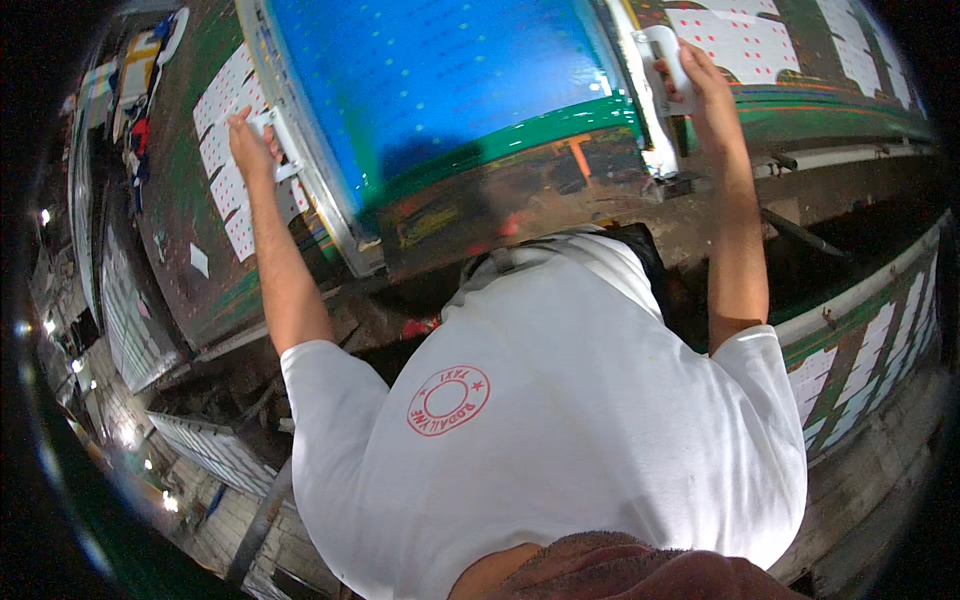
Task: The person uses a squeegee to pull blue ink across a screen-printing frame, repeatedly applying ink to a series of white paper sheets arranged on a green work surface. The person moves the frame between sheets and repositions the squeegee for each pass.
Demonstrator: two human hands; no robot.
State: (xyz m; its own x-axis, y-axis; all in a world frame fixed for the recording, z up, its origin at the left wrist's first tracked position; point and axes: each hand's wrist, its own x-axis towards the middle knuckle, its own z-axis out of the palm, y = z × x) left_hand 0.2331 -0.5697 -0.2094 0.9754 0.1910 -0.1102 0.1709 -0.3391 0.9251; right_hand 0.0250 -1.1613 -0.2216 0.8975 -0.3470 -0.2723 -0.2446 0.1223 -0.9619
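Observation:
A screen-printing frame (325,205) with a blue mesh (450,70) and a green band along its near side lies in front of me, slightly tilted in view. My left hand (252,148) is closed around the white handle (285,140) on the frame's left side. On the opposite side, my right hand (708,90) grips the other white handle (658,45). Both arms reach forward, spread wide. White pieces with red dots (225,105) lie on the table by the left side, partly under my hand; similar dotted pieces (735,45) lie beyond the right handle.
The long printing table (180,290) has a dark, paint-stained top and a metal rail (850,157) along its near edge. Behind me on the right stands another table holding rows of white pieces (865,350). Coloured items (140,80) sit at the far left.

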